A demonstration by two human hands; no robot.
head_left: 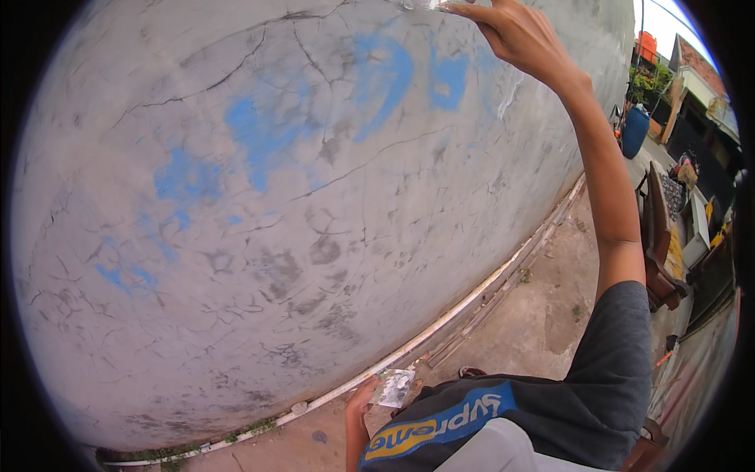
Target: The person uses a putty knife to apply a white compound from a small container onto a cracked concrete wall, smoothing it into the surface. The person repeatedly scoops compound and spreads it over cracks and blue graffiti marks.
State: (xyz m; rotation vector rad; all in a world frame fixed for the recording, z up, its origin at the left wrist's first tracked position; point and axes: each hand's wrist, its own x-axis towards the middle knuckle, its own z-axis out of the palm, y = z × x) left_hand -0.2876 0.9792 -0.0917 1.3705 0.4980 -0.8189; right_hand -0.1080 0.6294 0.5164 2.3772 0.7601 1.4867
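Note:
My right hand (519, 39) is raised high on the right arm, at the top edge of the picture. It is closed on a putty knife (422, 4), whose whitish, shiny end lies against the wall; most of the tool is cut off by the upper edge. The cracked grey wall (409, 212) carries smeared blue paint (259, 141) and long dark cracks. Low down, near my waist, my left hand (361, 400) grips a small flat board (395, 388) with white paste on it. Some of its fingers are hidden under the board.
A pale pipe (472, 297) runs along the foot of the wall. Beside it lies bare concrete ground (543, 315). Far off to the right stand a blue barrel (635, 132), a wooden bench (661, 228) and stacked household things. An orange tank (646, 46) sits high behind them.

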